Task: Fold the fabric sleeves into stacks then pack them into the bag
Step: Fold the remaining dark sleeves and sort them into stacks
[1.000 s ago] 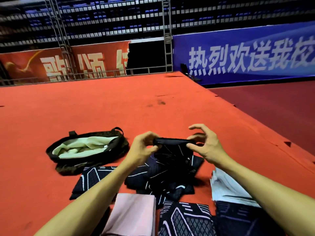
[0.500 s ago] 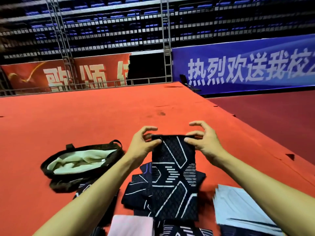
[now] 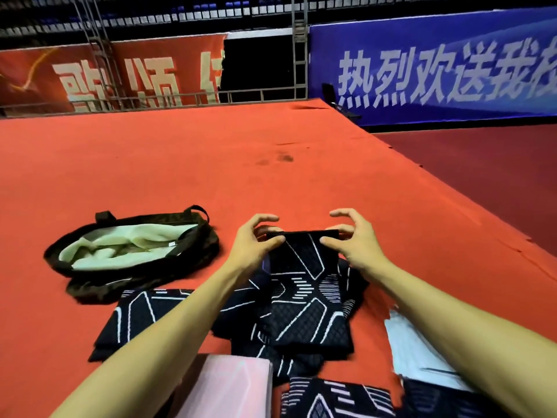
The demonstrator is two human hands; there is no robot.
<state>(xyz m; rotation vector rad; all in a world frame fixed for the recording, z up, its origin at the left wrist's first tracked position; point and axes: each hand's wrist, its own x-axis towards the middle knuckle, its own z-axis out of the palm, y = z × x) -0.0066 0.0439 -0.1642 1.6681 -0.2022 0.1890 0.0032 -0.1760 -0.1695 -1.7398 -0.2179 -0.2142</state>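
I hold a black sleeve with white line patterns [image 3: 304, 294] by its top edge, my left hand [image 3: 256, 242] pinching the left corner and my right hand [image 3: 352, 242] the right corner. It hangs flat over a loose heap of similar black sleeves [image 3: 241, 321] on the red carpet. A dark bag with pale green lining [image 3: 132, 248] lies open to the left. More black sleeves [image 3: 138, 315] lie folded in front of the bag.
A pink stack [image 3: 229, 387] sits near my left forearm, a pale blue stack [image 3: 419, 351] under my right forearm, and another patterned sleeve [image 3: 334, 399] at the bottom. The red carpet platform [image 3: 211, 164] drops off at its right edge to a darker floor [image 3: 482, 170].
The sleeve was bunched between my hands, then spread out flat and hanging. Since then it has been lowered slightly over the heap.
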